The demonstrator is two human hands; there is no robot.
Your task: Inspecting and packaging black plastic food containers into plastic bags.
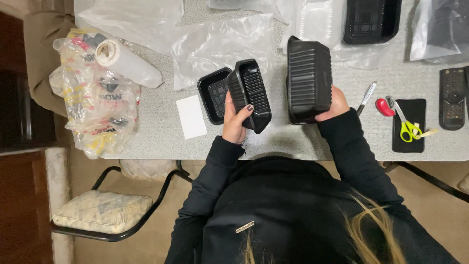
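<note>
1. Left hand (234, 120) wrapped around a black ribbed plastic tray (250, 94), thumb across the near wall, fingers behind; tray tipped on edge, open side turned rightward, lifted off the desk (161, 142).
2. Right hand (333, 103) clamped on the near end of a stack of black trays (309, 78), bottoms up, ribbed underside facing the camera; fingers curled round the rim, mostly hidden.
3. Just beyond the left hand, flat on the desk: a second small black tray (212, 93), grid floor showing. Left of that wrist, a white card (191, 116).
4. Handling, by the look of it: thin moulded plastic, very light, walls likely to flex under a squeeze, glossy so a bit slippery. Ribs stiffen the sides. Best hold probably at the rim or short end wall, as both hands have it, not mid-wall.
5. Right of the right hand: a pen (366, 98), then yellow-handled scissors (408, 127) lying on a dark phone (409, 142), a remote (452, 98) further out.
6. Beyond both hands: clear plastic bags (220, 46) spread about.
</note>
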